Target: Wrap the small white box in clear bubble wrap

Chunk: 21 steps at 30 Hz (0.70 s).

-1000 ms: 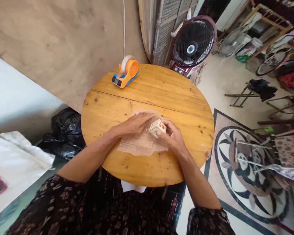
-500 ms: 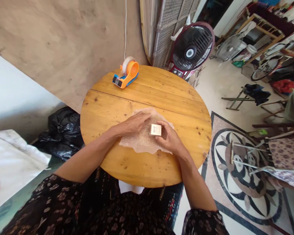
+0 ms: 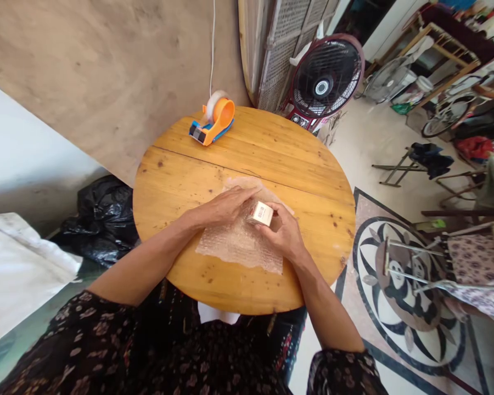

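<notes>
A sheet of bubble wrap (image 3: 234, 247) lies spread on the round wooden table. Over its middle stands a small box (image 3: 262, 213) with a barcode on its pale end, slightly tilted. My right hand (image 3: 286, 230) grips this box from the right, thumb on the near side and fingers on the far side. Across the upper left of the sheet rests my left hand (image 3: 230, 206), palm down with fingers stretched toward the box. It holds nothing that I can see.
An orange and blue tape dispenser (image 3: 216, 120) with a roll of clear tape stands at the table's (image 3: 288, 148) far left edge. Behind the table is a dark red fan (image 3: 327, 77). Black plastic bags (image 3: 102, 219) lie on the left. A folding stool (image 3: 411, 164) stands on the right.
The box has turned and tilted in my right hand, showing more of its side. The bubble wrap has shifted, its near right corner now lying flatter and closer to me. My left hand stays nearly in place.
</notes>
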Available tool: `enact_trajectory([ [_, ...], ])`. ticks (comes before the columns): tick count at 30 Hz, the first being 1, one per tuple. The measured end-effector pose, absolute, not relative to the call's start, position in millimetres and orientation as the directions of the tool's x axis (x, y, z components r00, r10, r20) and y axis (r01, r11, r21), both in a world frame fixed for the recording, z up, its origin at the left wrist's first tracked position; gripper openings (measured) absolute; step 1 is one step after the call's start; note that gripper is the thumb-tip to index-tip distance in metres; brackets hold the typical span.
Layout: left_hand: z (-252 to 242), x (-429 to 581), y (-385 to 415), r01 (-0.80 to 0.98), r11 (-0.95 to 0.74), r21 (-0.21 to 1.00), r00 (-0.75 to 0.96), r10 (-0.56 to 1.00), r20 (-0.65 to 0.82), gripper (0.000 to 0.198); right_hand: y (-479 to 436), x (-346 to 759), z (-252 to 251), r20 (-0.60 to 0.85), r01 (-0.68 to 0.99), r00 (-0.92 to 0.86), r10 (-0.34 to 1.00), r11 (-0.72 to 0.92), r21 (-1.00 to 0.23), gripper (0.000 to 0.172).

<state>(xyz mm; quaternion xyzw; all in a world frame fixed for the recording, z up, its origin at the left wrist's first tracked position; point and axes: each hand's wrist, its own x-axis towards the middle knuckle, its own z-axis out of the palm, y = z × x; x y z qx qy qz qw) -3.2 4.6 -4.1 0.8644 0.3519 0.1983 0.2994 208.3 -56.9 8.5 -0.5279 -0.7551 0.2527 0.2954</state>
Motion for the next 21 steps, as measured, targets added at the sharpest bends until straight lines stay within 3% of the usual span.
enact_trajectory([
  [6,-3.8,-3.6,4.8,0.469,-0.59,0.657,0.69,0.709,0.144,0.046,-55.4,206.0,7.0,0.118,0.678,-0.347,0.931,0.336,-0.654,0.064],
  [12,-3.9,-3.7,4.0,0.478,-0.572,0.667,0.674,0.725,0.139,0.053,-55.8,208.1,4.9,0.121,0.689,-0.36,0.925,0.351,-0.634,0.057],
  [21,-7.5,-4.7,4.6,0.492,-0.572,0.657,0.678,0.725,0.124,0.053,-60.2,207.4,7.6,0.274,0.646,-0.233,0.933,0.36,-0.673,0.055],
])
